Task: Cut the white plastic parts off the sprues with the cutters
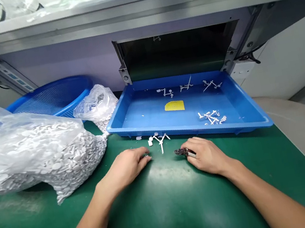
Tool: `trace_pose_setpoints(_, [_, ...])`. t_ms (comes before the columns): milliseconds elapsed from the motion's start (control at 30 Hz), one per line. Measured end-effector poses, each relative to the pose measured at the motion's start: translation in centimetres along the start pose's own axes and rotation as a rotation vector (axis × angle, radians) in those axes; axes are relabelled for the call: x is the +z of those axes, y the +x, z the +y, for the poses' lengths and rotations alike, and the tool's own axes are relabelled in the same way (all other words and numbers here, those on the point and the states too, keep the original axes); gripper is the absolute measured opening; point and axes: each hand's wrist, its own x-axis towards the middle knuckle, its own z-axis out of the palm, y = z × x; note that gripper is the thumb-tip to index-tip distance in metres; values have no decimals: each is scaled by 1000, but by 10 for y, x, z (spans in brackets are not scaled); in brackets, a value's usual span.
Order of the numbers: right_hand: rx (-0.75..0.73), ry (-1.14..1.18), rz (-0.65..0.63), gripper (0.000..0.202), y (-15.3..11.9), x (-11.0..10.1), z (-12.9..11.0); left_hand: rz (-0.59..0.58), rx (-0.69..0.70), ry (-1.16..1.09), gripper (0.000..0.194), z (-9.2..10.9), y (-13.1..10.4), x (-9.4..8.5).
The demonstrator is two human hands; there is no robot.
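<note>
My left hand point(128, 166) is over the green table, its thumb and fingertips curled round a small white piece point(147, 156). In my right hand point(207, 154) is a pair of small nippers point(185, 152), its dark jaws pointing left. Between and just beyond my hands lies a branched white plastic sprue point(160, 141), touched by neither hand. Small white parts point(138, 138) rest on the table near the tray's front edge.
A blue tray point(148, 124) holds several white sprues point(212, 117) and a yellow label point(174, 106). Bags of white parts point(58, 150) and a blue basket point(49, 98) stand left. Behind the tray is a dark opening point(174, 55); a metal shelf point(134, 13) crosses above.
</note>
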Motion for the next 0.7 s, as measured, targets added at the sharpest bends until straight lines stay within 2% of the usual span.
trace_pose_setpoints(200, [17,-70,8,22,0,4,-2,261,-92,38,17,3,14,13])
trace_pose_setpoints(267, [15,-88,16,22,0,4,-3,287,-92,103,23,6,24,21])
trace_pose_setpoints(433, [-6,-91,42,21,0,3,-4,280,-76,225,23,10,39,39])
trace_pose_setpoints(500, [-5,-84,52,20,0,3,-4,356,-45,177,24,12,37,39])
trace_pose_setpoints(600, [40,-57,84,18,0,4,-6,481,63,-37,24,21,29,33])
trace_pose_setpoints(700, [97,-7,165,22,0,5,-11,518,114,-284,24,38,19,27])
